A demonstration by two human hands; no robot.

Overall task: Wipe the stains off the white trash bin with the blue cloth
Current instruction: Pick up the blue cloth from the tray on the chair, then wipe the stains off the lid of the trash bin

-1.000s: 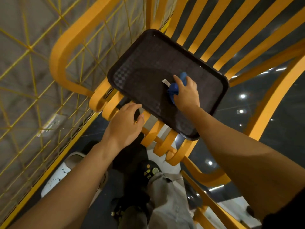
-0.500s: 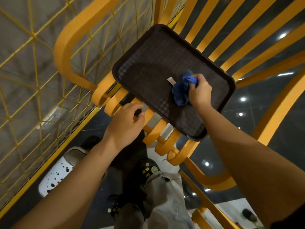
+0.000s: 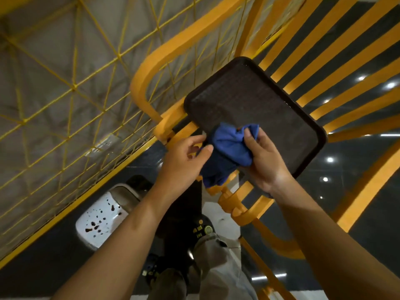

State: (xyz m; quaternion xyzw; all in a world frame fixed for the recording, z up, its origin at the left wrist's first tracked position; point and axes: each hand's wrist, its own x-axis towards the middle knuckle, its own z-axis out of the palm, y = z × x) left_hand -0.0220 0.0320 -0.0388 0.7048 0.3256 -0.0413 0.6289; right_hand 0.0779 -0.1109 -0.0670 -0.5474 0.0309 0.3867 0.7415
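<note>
Both hands hold the blue cloth [image 3: 229, 148] bunched over the near corner of a dark tray [image 3: 259, 100]. The right hand [image 3: 266, 163] curls around its bulk, and the left hand [image 3: 184, 161] pinches its lower edge. Soft, light and limp, it likely wants gathering into a firm pad. The white trash bin [image 3: 101, 221] stands low on the floor at left, its top spotted with dark stains [image 3: 95, 226]; its smooth surface probably wipes easily.

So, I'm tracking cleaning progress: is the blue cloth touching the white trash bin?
No, the left hand and right hand hold the blue cloth by the dark tray, apart from the stained white trash bin below.
</note>
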